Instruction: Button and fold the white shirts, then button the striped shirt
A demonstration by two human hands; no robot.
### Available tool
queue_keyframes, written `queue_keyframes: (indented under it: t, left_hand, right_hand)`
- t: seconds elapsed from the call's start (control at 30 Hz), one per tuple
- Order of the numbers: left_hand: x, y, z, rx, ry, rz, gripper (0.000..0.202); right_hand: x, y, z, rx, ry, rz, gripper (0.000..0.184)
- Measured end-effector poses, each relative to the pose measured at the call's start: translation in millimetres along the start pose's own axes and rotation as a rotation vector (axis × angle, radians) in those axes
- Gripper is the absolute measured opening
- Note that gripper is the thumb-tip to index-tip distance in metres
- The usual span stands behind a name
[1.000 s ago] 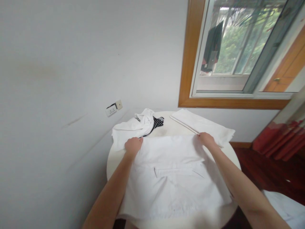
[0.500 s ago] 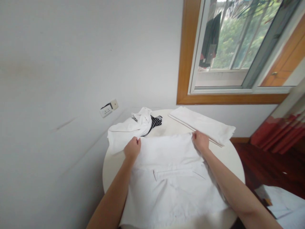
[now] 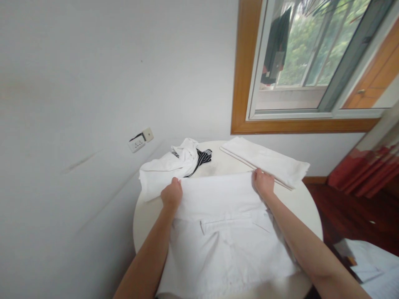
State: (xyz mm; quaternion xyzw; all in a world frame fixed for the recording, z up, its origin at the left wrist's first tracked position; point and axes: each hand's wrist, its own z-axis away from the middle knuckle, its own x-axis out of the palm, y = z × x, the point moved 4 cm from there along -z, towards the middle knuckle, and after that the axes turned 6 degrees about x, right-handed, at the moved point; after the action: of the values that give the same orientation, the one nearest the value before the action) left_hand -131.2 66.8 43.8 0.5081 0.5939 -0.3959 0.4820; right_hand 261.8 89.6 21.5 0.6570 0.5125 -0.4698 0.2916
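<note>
White garment (image 3: 224, 253) is laid over the round counter (image 3: 143, 224); its far edge is pinched by closed fingers (image 3: 178, 183) of left hand (image 3: 171, 193) and right hand (image 3: 264, 184). Light, soft, easily creased cloth is judged, best held at both corners.

The left hand (image 3: 172, 193) had its fingers curled in tightly, and the bare left forearm (image 3: 151, 249) slanted back and outward behind them. Well apart to their right, the right hand (image 3: 264, 183) held its fingers bent inward, the bare right forearm (image 3: 299, 238) angling back and outward from them.
</note>
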Motion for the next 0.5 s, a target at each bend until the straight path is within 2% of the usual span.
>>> queue_keyframes:
  t: [0.3,0.5]
  left_hand:
    - [3.6,-1.8,0.0,0.038,0.03,-0.06,0.038]
    - [4.1,-0.7,1.3,0.053,0.055,-0.05,0.028]
  right_hand:
    - [2.2,-0.3,3.0,-0.051,0.125,-0.024,0.027]
    - [7.4,2.9,3.5,-0.049,0.101,-0.04,0.024]
